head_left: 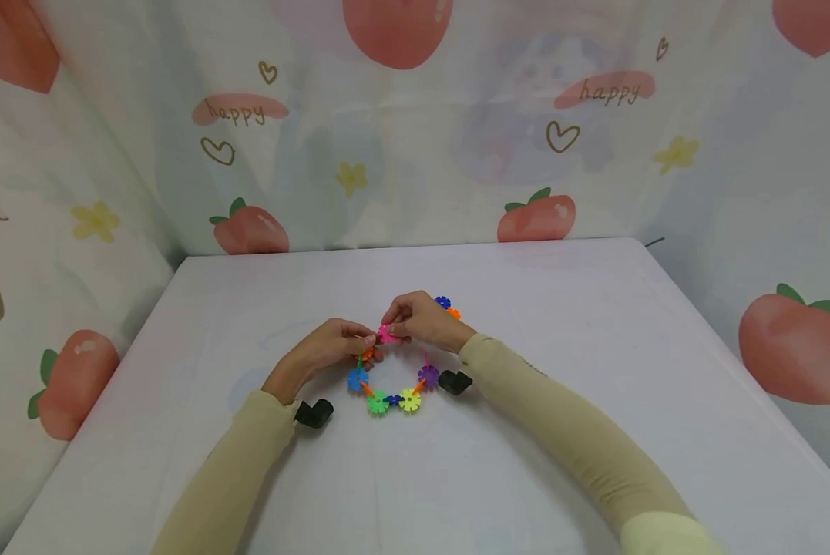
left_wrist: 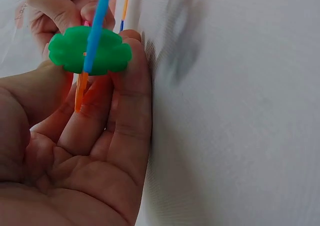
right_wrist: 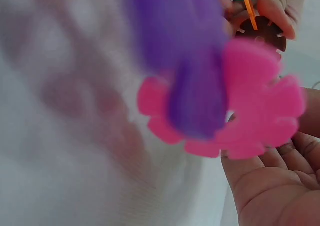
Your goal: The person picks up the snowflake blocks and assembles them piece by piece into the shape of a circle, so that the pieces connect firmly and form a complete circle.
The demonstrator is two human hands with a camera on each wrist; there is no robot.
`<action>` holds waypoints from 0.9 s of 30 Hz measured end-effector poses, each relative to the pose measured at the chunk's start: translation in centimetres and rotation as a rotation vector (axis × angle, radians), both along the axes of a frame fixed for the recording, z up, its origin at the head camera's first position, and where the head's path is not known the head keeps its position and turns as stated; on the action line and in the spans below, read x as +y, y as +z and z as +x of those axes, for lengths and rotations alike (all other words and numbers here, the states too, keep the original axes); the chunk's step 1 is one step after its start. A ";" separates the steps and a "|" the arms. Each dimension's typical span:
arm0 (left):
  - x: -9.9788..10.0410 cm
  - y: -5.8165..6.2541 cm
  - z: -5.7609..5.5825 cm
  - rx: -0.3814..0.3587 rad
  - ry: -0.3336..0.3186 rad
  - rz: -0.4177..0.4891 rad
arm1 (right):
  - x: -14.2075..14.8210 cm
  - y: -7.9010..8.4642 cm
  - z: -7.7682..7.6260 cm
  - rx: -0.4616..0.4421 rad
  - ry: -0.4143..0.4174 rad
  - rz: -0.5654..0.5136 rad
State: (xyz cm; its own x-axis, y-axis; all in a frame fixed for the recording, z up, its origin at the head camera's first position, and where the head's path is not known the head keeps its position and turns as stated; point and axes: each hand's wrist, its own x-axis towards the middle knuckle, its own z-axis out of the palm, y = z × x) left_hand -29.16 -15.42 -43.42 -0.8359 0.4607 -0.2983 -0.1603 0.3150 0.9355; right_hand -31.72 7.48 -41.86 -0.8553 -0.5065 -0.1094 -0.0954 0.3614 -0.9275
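Note:
A chain of colourful notched, flower-shaped plastic interlocking discs curves between the hands. My left hand (head_left: 326, 344) pinches its left end by an orange disc (head_left: 367, 354). Close to those fingers, a green disc (left_wrist: 70, 48) stands edge-on in the left wrist view, and a brown disc (right_wrist: 262, 34) shows in the right wrist view. Facing it, my right hand (head_left: 425, 320) pinches a pink disc (head_left: 385, 334) between thumb and fingers. Blue (head_left: 357, 380), light green (head_left: 378, 403), yellow (head_left: 410, 401) and purple discs (head_left: 428, 376) form the near curve. Fingers hide where the ends meet.
Beyond the right hand lie a dark blue disc (head_left: 442, 301) and an orange disc (head_left: 454, 314), partly hidden. Black wrist cameras, one at the left wrist (head_left: 314, 414) and one at the right (head_left: 455, 382), hang near the chain. Printed cloth (head_left: 415, 154) walls the white table (head_left: 560, 478).

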 end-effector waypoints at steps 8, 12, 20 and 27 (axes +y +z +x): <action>0.4 0.5 0.3 0.009 0.015 -0.029 | -0.1 -0.6 -0.2 -0.039 0.005 -0.030; 0.6 0.5 0.4 0.005 0.019 -0.032 | 0.0 -0.7 0.0 -0.034 0.003 -0.026; 0.6 0.5 0.7 -0.006 0.015 -0.045 | 1.1 -0.7 0.0 0.011 0.020 0.021; 0.8 0.2 0.9 -0.007 0.100 -0.040 | 3.8 0.3 -1.3 0.067 -0.075 0.092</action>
